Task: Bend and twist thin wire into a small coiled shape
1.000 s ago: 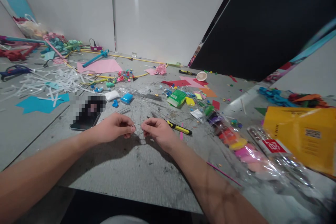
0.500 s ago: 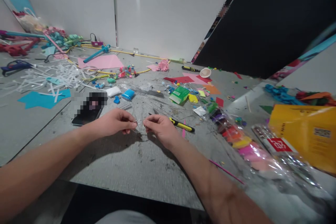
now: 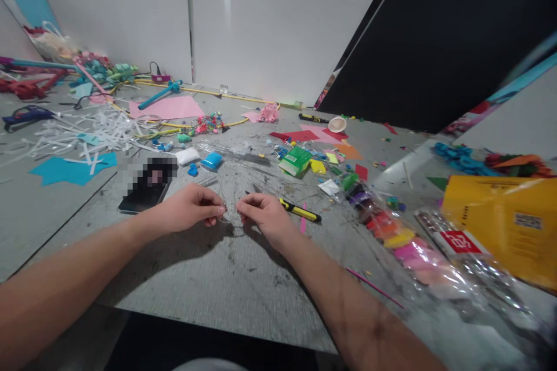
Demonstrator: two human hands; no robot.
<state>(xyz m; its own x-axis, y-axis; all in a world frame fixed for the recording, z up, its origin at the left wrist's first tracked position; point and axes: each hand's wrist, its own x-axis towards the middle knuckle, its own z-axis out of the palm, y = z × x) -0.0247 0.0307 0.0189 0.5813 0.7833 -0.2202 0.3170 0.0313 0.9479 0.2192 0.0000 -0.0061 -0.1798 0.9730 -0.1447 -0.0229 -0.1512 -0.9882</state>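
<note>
My left hand [image 3: 198,207] is closed in a pinch above the grey table [image 3: 209,295], thumb against forefinger. A thin, pale, wire-like strand [image 3: 225,207] shows at its fingertips. Just to the right, my right hand [image 3: 263,211] pinches too, its tips a short gap from the left ones. The fine strand seems to run between both hands, but its ends are too thin to follow. Beside my right hand lies a yellow and black utility knife [image 3: 301,210], with a dark pointed blade [image 3: 256,189] showing behind the fingers. A phone [image 3: 148,188] rests by my left wrist.
Beyond the hands lie blue [image 3: 212,160] and white [image 3: 187,156] small packets and a green packet [image 3: 295,160]. White paper strips [image 3: 104,127] and scissors [image 3: 26,116] are at left. Bagged coloured clay [image 3: 400,237] and a yellow envelope [image 3: 500,226] cover the right side.
Both hands keep their pinches almost in place, with only slight finger movement. The view has shifted a little.
</note>
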